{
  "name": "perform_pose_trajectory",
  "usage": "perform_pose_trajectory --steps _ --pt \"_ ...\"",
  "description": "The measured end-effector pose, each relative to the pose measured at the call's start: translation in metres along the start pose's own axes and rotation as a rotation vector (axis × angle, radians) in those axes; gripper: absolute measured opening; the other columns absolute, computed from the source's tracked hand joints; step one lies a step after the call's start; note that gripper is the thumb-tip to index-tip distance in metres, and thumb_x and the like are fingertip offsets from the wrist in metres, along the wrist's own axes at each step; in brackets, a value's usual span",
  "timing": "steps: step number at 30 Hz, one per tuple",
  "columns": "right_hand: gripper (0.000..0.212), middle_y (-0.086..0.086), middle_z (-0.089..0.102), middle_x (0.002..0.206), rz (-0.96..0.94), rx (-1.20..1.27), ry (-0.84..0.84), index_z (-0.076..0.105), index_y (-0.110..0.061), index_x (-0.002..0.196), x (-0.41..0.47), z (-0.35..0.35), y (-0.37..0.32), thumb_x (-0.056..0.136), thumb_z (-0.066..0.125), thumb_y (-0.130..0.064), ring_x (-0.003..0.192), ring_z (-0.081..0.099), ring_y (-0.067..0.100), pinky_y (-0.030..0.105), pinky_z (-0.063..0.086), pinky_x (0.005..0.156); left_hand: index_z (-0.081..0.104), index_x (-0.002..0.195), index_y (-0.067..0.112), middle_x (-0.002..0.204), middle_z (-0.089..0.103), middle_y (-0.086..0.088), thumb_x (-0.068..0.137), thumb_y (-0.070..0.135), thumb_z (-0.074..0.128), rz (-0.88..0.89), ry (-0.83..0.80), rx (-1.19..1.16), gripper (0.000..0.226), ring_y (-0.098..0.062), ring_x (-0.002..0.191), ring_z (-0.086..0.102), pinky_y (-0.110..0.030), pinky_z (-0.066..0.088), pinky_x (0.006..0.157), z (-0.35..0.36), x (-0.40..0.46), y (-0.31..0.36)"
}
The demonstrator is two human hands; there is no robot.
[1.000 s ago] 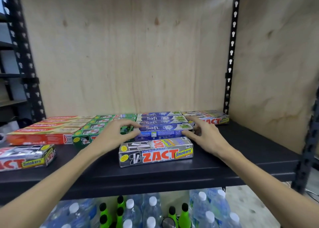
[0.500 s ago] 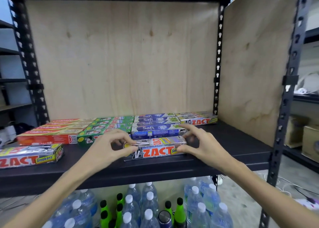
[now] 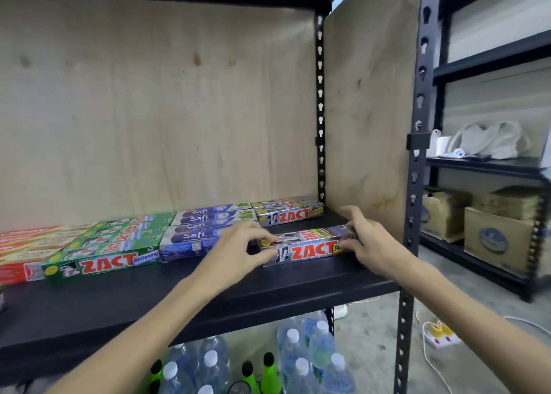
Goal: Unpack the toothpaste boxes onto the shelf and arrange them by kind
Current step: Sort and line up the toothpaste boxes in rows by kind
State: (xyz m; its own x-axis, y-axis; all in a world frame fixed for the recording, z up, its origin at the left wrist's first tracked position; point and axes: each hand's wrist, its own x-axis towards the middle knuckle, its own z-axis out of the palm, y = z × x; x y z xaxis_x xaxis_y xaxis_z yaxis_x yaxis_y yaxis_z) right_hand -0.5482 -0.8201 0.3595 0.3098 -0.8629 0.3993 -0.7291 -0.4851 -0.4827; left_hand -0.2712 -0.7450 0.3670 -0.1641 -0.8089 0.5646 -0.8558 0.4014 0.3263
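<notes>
Sliding the long silver cardboard toothpaste box with red ZACT lettering [image 3: 307,246] back along the black metal shelf [image 3: 179,292] looks like the step in hand, and it could go askew: the left hand [image 3: 238,252] pinches the box's left end between thumb and fingertips while the right hand [image 3: 368,244] curls round its right end, so uneven pushing would probably swing one end wide. It could then nudge the blue Safi toothpaste boxes [image 3: 196,235] just to its left, or stop crooked in front of the silver ZACT boxes stacked at the back right corner [image 3: 290,213], near which it lies, still apart. The box lies flat and lengthwise across the shelf, its front face glossy and reflective, a yellow label at each end, part hidden by fingers. Green ZACT Whitening boxes [image 3: 110,250] lie further left.
</notes>
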Motion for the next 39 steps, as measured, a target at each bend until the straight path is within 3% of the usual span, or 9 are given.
perform_pose_trajectory --steps 6,13,20,22,24,26,32,36,39 --pt "0.074 0.016 0.06 0.121 0.033 -0.361 0.052 0.016 -0.02 0.153 0.016 0.009 0.008 0.094 0.056 -0.001 0.115 0.056 0.03 0.04 0.053 0.092 0.075 0.116 0.032 0.096 0.062 0.02 0.088 0.042 0.072 0.003 0.075 0.091 0.03 -0.003 0.092 0.05 -0.026 0.039 0.081 0.032 0.032 0.001" --pt "0.082 0.015 0.059 0.128 0.01 -0.422 0.053 0.013 -0.015 0.155 0.048 0.021 0.006 0.089 0.056 0.006 0.123 0.049 0.032 0.042 0.051 0.095 0.078 0.107 0.035 0.092 0.075 0.008 0.083 0.04 0.077 -0.034 0.043 0.296 0.025 -0.011 0.08 0.054 -0.032 0.051 0.085 0.032 0.075 -0.009" --pt "0.091 0.015 0.055 0.131 -0.033 -0.239 0.001 0.007 -0.024 0.157 0.092 0.042 0.016 0.084 0.045 0.013 0.12 0.053 0.028 0.043 0.05 0.099 0.079 0.094 0.032 0.093 0.076 0.011 0.077 0.043 0.081 -0.209 -0.04 0.294 0.021 -0.012 0.084 0.067 -0.031 0.055 0.079 0.031 0.112 -0.035" --pt "0.087 0.011 0.051 0.135 0.001 -0.106 0.002 0.01 -0.028 0.156 0.1 0.043 0.014 0.087 0.045 0.01 0.114 0.056 0.021 0.032 0.048 0.096 0.075 0.093 0.029 0.095 0.074 0.011 0.071 0.043 0.086 -0.284 -0.042 0.225 0.028 -0.012 0.089 0.067 -0.031 0.055 0.081 0.03 0.118 -0.046" --pt "0.079 0.008 0.05 0.136 0.051 -0.033 -0.014 0.013 -0.031 0.156 0.107 0.043 0.014 0.095 0.048 0.004 0.105 0.053 0.016 0.022 0.04 0.088 0.068 0.092 0.028 0.093 0.07 0.011 0.065 0.04 0.092 -0.329 -0.055 0.117 0.037 -0.012 0.083 0.066 -0.026 0.054 0.072 0.028 0.123 -0.053" --pt "0.075 0.01 0.047 0.14 0.079 0.008 -0.029 0.014 -0.031 0.157 0.114 0.044 0.018 0.099 0.054 -0.006 0.114 0.053 0.022 0.024 0.037 0.089 0.066 0.098 0.027 0.094 0.068 0.008 0.063 0.037 0.094 -0.348 -0.084 0.05 0.046 -0.01 0.08 0.064 -0.015 0.046 0.059 0.027 0.127 -0.055" --pt "0.069 0.015 0.04 0.145 0.13 0.097 -0.086 0.016 -0.04 0.157 0.121 0.047 0.026 0.102 0.055 -0.023 0.131 0.046 0.031 0.031 0.035 0.107 0.068 0.119 0.022 0.113 0.068 0.006 0.067 0.044 0.09 -0.396 -0.166 0.055 0.061 -0.013 0.102 0.062 -0.024 0.046 0.088 0.022 0.129 -0.06" --pt "0.07 -0.002 0.048 0.149 0.097 0.232 -0.11 0.021 -0.034 0.155 0.122 0.048 0.032 0.1 0.059 -0.014 0.127 0.048 0.012 0.019 0.03 0.098 0.071 0.116 0.02 0.118 0.068 0.006 0.072 0.047 0.086 -0.404 -0.151 0.054 0.054 -0.013 0.106 0.061 -0.022 0.042 0.085 0.026 0.124 -0.065" --pt "0.073 -0.001 0.049 0.149 0.123 0.252 -0.089 0.019 -0.034 0.155 0.124 0.052 0.037 0.098 0.061 -0.016 0.128 0.048 0.015 0.022 0.031 0.098 0.069 0.114 0.022 0.119 0.066 0.006 0.076 0.043 0.083 -0.411 -0.11 0.024 0.046 -0.012 0.107 0.06 -0.022 0.041 0.083 0.033 0.117 -0.064"
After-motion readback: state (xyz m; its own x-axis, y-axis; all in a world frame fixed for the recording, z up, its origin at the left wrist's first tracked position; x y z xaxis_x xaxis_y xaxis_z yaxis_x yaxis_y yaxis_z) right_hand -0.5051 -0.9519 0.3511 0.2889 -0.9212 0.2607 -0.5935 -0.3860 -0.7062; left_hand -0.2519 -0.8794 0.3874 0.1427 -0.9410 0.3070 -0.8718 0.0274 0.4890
